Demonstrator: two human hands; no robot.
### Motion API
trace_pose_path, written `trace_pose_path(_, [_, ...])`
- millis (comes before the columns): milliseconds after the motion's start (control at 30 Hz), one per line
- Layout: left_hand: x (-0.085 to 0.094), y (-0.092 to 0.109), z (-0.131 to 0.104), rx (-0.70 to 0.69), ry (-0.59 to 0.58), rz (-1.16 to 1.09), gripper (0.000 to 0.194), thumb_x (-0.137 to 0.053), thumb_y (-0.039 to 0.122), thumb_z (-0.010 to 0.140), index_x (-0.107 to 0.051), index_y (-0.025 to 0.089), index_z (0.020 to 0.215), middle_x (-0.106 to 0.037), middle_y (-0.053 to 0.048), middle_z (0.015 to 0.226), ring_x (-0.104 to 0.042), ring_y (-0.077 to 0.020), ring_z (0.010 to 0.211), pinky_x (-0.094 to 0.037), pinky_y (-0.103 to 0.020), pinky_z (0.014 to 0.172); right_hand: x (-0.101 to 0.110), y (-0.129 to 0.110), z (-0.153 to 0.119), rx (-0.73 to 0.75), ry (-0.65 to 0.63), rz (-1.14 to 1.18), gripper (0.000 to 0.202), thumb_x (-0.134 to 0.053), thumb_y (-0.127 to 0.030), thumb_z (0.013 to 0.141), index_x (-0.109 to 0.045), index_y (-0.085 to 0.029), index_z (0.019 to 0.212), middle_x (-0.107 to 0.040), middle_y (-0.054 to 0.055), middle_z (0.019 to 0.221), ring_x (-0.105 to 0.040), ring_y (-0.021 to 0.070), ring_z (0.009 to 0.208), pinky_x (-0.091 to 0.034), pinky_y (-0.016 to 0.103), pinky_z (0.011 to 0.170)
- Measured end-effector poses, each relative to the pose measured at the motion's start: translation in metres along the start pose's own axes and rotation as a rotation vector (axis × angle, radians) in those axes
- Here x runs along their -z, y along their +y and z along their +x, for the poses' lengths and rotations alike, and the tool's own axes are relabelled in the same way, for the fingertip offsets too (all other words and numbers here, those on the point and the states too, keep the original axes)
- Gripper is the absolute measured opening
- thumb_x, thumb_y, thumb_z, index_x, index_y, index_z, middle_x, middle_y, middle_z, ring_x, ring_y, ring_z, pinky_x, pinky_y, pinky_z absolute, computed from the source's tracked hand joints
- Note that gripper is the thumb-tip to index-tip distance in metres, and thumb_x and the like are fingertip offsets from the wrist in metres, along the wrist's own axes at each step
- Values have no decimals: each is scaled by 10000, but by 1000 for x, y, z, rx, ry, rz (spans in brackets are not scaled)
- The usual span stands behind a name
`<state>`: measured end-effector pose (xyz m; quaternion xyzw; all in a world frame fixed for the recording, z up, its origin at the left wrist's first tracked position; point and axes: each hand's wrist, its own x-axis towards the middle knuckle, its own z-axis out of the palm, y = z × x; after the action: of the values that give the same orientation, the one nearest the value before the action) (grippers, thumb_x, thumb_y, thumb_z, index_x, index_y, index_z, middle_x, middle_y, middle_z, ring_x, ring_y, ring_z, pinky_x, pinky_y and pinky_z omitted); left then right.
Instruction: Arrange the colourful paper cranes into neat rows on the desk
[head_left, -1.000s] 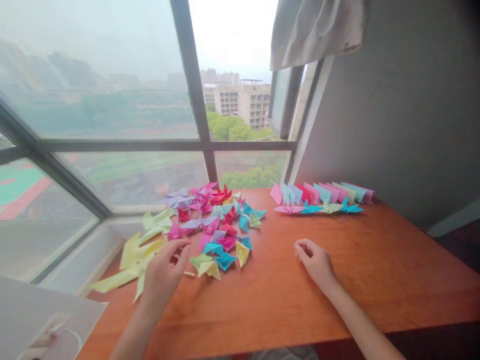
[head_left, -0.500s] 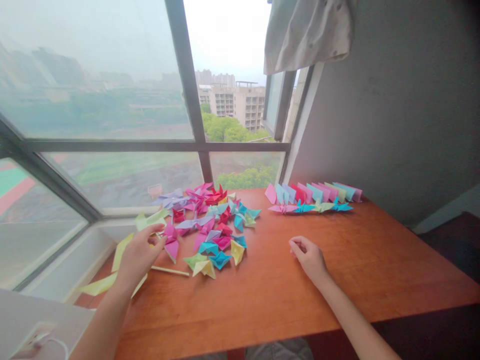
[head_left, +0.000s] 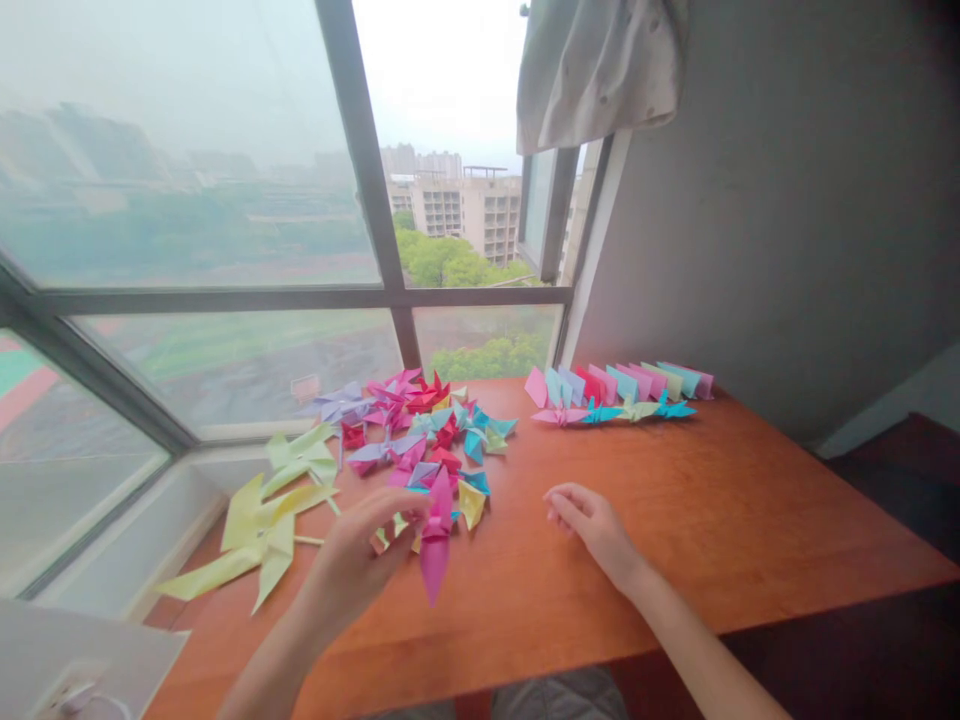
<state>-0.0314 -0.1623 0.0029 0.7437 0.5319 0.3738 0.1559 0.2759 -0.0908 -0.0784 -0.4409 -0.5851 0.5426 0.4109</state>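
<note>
A magenta origami crane is pinched between the fingertips of my left hand, held above the table's front left part with its wings spread. Behind it lies a crowded pile of folded paper cranes in purple, red, blue, green and yellow; my left hand and the held crane cover some of them. My right hand rests near the middle of the wooden table, its fingers curled together and nothing seen in them.
Two yellow-green paper pinwheels lie at the left by the window ledge. At the back right, several folded paper pieces stand in a row, with several paper cranes lined up before them. A window borders the table.
My left hand has taken the magenta crane from the pile's left side and moved right and nearer with it, uncovering the pinwheels. My right hand has shifted slightly left in the view.
</note>
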Motion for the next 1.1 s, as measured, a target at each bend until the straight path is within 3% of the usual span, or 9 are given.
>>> trace_pose_path(100, [-28,30,-1,-101,-182,-90,180,-522,138,904,-682,218,923,-701,-36,832,-618,-154,765,-474,-242,677,-23,-16,-16,-46,-235,146,435,-561,-578,867,-652,-161,950,-646,32,774,-530,120,630,-404,238,584])
trace_pose_path(167, [-44,43,-2,-120,-252,-163,194,-539,109,893,-690,229,909,-693,-27,806,-609,-154,770,-467,-252,709,-35,-19,-24,-65,-304,206,411,-599,-554,848,-629,-167,983,-635,20,784,-532,115,640,-404,232,584])
trace_pose_path(300, [-70,50,-9,-98,-287,-307,198,-591,84,849,-697,246,892,-694,-16,816,-608,-155,772,-465,-252,713,-44,-11,-33,-82,-213,199,317,-747,-386,731,-583,-191,919,-592,-20,772,-552,122,694,-427,227,622])
trace_pose_path(433, [-88,42,-20,101,-134,-387,288,-599,205,879,-625,238,1165,-675,-88,1113,-623,-202,939,-494,-278,750,-39,-5,-39,-54,-4,100,257,-723,-387,745,-571,-196,825,-576,-17,732,-559,139,672,-449,245,615])
trace_pose_path(500, [-93,39,-24,224,-105,-412,327,-594,277,891,-594,221,1213,-653,-107,1168,-615,-221,994,-497,-295,794,-36,-5,-41,-23,128,79,280,-713,-432,758,-561,-198,788,-575,-8,724,-554,144,660,-455,251,602])
trace_pose_path(600, [-97,41,-27,329,-168,-419,257,-596,348,883,-656,203,1086,-692,-78,1015,-620,-222,901,-483,-291,785,-34,-6,-46,-9,203,93,323,-691,-493,781,-549,-202,778,-574,-1,725,-553,147,636,-460,254,569])
trace_pose_path(767, [-102,45,-23,356,-208,-437,242,-612,381,859,-664,164,765,-616,-14,693,-525,-167,664,-394,-236,612,-36,2,-51,-34,147,97,330,-667,-515,807,-541,-210,814,-588,-1,724,-581,157,640,-487,260,566])
trace_pose_path(933, [-110,38,-21,375,-250,-613,302,-606,428,877,-649,146,779,-559,6,682,-472,-136,650,-350,-219,598,-33,3,-50,-45,63,115,377,-749,-464,741,-619,-196,973,-679,45,877,-646,192,789,-515,269,654])
trace_pose_path(1100, [-111,32,-21,418,-284,-794,361,-643,487,845,-618,144,736,-542,18,659,-454,-121,632,-336,-215,594,-20,-8,-51,-118,31,188,376,-780,-485,699,-640,-179,867,-638,-1,701,-568,132,612,-457,230,548])
